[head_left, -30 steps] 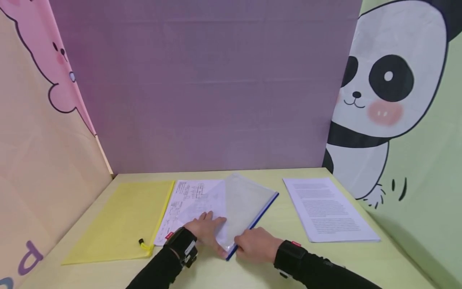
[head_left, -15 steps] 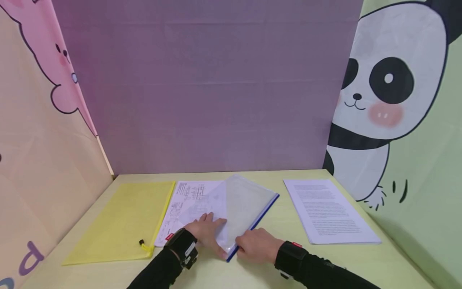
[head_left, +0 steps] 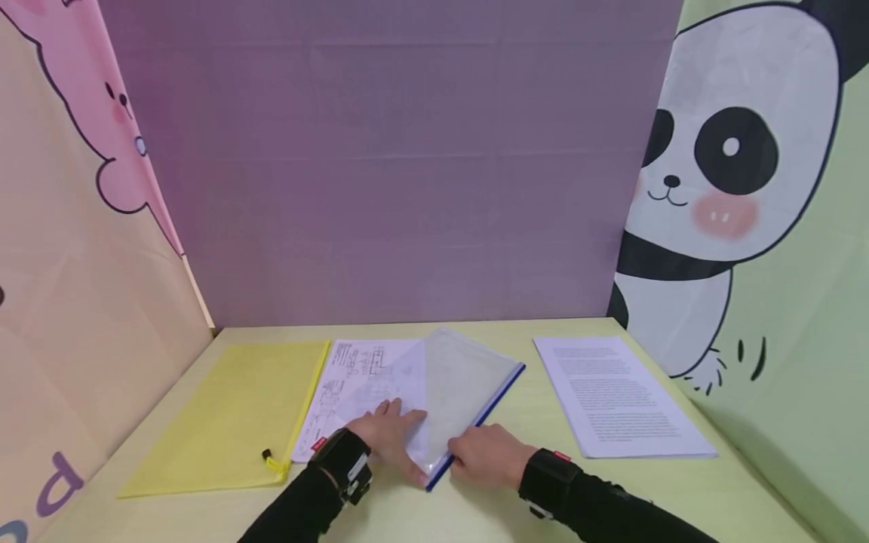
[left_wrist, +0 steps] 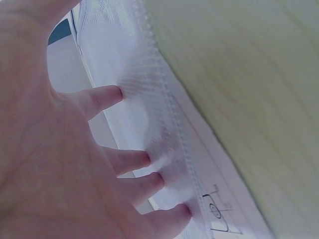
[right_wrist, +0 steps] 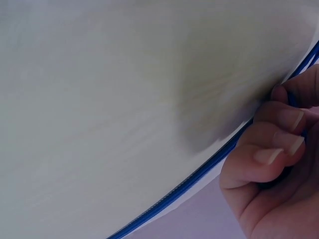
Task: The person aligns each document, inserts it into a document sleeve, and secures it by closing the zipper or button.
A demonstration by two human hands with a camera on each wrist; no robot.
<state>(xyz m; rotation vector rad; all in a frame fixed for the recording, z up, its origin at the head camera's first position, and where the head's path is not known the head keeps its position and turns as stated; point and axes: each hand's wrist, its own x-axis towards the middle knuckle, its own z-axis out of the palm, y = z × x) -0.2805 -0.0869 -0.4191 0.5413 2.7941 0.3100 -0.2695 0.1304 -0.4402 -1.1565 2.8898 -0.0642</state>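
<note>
Head view first: where is the clear pouch point(head_left: 462, 385), and what are you doing with it?

It lies on the surface point(head_left: 380, 513), partly on top of a paper with drawings point(head_left: 360, 362). My left grip point(head_left: 390, 437) is spread wide and presses on it. My right grip point(head_left: 490, 455) is curled up small, pinching what looks like a little blue pull point(right_wrist: 292, 99) at the blue zip point(head_left: 498, 394).

What could go wrong?

If I press too softly, I think the thin pouch could slide or bunch up when I tug. That might crease the paper under it too. If I pull crooked, the zip could get stuck. My left thumb point(head_left: 416, 473) is right by the near end of the zip, so it might get in the way.

What can't you see?

Most of the pull is tucked behind my fingers point(right_wrist: 269, 154). I can't tell if the zip is done up. The right wrist view is dim, and the pouch runs off its edge. The left wrist view cuts off my thumb tip.
</note>
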